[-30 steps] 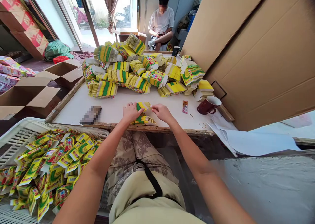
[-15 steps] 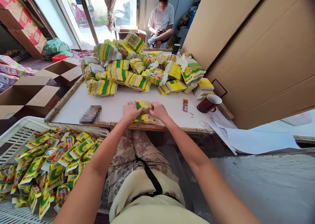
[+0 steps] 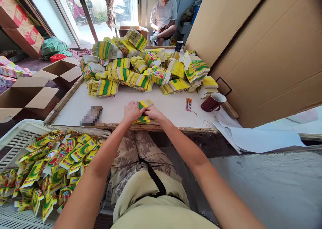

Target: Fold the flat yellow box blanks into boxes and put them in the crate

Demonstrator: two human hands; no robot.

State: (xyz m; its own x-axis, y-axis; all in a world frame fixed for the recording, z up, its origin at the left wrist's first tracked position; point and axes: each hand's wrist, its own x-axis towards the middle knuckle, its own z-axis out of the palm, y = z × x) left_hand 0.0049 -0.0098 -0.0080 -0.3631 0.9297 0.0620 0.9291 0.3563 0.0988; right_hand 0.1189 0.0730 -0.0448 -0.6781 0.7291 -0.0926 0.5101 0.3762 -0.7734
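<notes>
A small stack of flat yellow-and-green cartons [image 3: 143, 119] lies at the table's front edge. My left hand [image 3: 132, 112] grips the stack from its left side, thumb laid across the top. Meeting it from the right, my right hand [image 3: 154, 113] is closed on a carton [image 3: 144, 104] at the top of the stack, its fingertips against the left thumb. My hands partly cover the cartons, and the right fingertips are hard to make out.
Heaped bundles of flat cartons [image 3: 118, 73] fill the table's back. A maroon mug [image 3: 212, 102], small packet [image 3: 188, 104] and blurred object [image 3: 92, 116] lie around. At lower left, a white basket [image 3: 18, 131] holds folded cartons. Cardboard [image 3: 251, 54] leans right; a person [image 3: 164, 15] sits behind.
My right hand has moved left and slightly down across the stack, up against my left thumb. My left hand stays on the stack. The view has shifted slightly.
</notes>
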